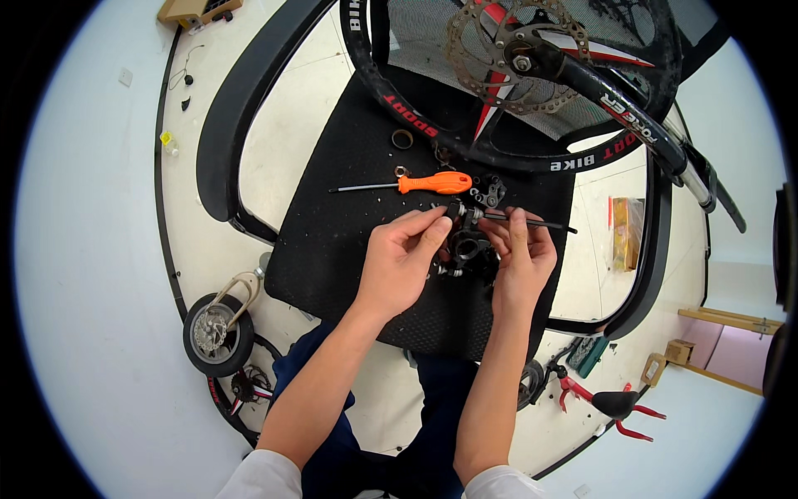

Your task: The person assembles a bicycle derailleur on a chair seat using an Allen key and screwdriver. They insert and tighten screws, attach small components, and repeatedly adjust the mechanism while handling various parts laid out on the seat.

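My left hand [397, 262] has its thumb and forefinger pinched on the upper left end of a dark metal clamp-like bike part [466, 246] with a round opening and small bolts. In my right hand [524, 259], thumb and fingers grip a thin black rod [549, 224] that looks like a hex key; its inner end meets the silver bolt area of the part. Just beyond my hands lies an orange-handled screwdriver [436, 183], its shaft pointing left. A small dark metal piece [490, 191] rests near its handle. My fingers hide some of the clamp.
The black chair seat [324, 258] carries these things, plus a dark ring [402, 140]. Across its far side leans a bike wheel [432, 133] with a disc rotor [465, 50] and fork [632, 116]. Armrests [224, 141] flank the seat. A small wheel [218, 334] is at left.
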The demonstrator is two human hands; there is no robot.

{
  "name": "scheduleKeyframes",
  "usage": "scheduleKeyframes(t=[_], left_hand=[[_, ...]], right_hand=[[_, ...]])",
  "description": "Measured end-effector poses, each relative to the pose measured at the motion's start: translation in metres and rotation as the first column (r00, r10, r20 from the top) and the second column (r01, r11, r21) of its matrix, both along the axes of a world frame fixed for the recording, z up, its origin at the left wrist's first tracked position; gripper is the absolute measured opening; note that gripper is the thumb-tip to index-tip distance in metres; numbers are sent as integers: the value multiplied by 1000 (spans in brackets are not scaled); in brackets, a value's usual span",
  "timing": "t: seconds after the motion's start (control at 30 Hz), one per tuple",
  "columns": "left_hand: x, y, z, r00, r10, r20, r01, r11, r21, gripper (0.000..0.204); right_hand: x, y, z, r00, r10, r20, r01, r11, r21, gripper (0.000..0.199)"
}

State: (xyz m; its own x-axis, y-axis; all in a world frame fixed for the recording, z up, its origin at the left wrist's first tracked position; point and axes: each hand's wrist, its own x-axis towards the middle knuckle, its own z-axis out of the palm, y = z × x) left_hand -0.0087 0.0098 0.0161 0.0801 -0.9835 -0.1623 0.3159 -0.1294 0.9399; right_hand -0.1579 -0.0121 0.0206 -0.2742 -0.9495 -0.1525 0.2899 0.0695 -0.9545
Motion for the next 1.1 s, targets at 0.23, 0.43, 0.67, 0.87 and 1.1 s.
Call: scheduleKeyframes(t=[0.23, 0.43, 0.67, 0.87, 1.1], left_hand=[[2, 0, 2, 1000, -14, 0, 14, 1000, -12, 26], [7, -1, 5, 996, -29, -79, 33, 998, 55, 26], [8, 1, 6, 999, -35, -11, 35, 997, 67, 25], [10, 2, 3, 983, -55, 174, 69, 995, -74, 25], [10, 2, 5, 972, -29, 235, 54, 993, -101, 26]], right_hand=[[-14, 3, -10, 992, 22, 125, -14, 998, -58, 11], [-13, 4, -7, 978, 115, 175, -80, 978, -195, 15], [-15, 4, 0, 990, 141, -16, -140, 960, -241, 14], [-14, 3, -6, 984, 106, -141, -111, 993, -28, 15], [-18, 6, -3, 979, 197, -50, -201, 973, -112, 13]])
